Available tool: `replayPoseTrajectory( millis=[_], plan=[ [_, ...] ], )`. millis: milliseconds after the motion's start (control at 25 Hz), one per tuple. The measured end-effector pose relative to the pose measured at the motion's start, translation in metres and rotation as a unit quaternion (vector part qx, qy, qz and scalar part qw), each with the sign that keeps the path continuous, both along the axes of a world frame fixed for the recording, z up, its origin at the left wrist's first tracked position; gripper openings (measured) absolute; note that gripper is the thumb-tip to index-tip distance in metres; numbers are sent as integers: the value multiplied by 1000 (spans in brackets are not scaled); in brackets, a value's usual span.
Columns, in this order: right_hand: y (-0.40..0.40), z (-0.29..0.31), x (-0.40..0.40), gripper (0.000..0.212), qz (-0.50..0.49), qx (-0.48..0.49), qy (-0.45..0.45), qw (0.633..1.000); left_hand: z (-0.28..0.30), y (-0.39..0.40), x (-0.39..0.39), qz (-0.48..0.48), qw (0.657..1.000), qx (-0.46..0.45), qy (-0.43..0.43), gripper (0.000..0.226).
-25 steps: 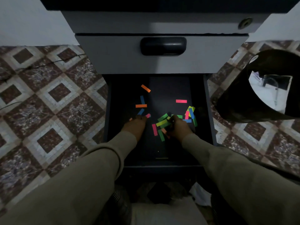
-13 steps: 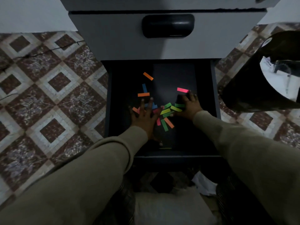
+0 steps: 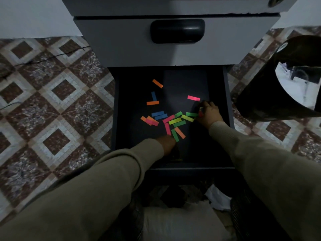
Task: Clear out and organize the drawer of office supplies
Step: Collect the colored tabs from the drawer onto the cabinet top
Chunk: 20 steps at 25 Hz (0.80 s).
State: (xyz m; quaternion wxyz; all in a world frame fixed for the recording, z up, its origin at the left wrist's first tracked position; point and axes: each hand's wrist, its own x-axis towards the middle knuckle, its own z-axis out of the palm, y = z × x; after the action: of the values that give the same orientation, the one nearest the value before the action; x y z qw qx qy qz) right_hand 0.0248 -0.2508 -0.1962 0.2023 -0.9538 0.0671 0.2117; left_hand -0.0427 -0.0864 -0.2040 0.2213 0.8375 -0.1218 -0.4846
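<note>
- Patterned floor tiles (image 3: 57,108) are surrounding the open dark drawer (image 3: 228,108), where thin, light paper flags (image 3: 175,121) are lying scattered.
- Flags are probably best lifted by an edge.
- Some are being pinched, seemingly, by the right hand (image 3: 209,113).
- The left hand (image 3: 167,142) is being held low; its fingers cannot be told.

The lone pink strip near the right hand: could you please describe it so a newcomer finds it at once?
Look inside the open dark drawer. Just beyond the right hand lies the pink strip, almost level. Unlike the others, it lies alone, apart from the pile.
</note>
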Motion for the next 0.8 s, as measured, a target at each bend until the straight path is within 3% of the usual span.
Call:
replayPoseTrajectory(
  millis=[200, 400, 560, 680, 800],
  plan=[
    [1, 3, 8, 69, -15, 18, -15, 1000, 10, 10, 6, -44, 999, 27, -17, 34],
    [11, 4, 6, 102, 83, -23, 103, 991, 20, 41, 28, 42, 974, 79, -209, 32],
    [30, -3, -22, 134, 191, -77, 124, 971, 14, 41, 25, -25, 960, 95, -263, 49],
    [45, -13, -49, 141, 274, -100, 151, 945, 13, 51, 35, 87, 947, 100, -293, 32],
    [48, -18, -55, 139, 282, -105, 135, 944, 14, 73, 45, 208, 933, 89, -280, 22]
  ],
)
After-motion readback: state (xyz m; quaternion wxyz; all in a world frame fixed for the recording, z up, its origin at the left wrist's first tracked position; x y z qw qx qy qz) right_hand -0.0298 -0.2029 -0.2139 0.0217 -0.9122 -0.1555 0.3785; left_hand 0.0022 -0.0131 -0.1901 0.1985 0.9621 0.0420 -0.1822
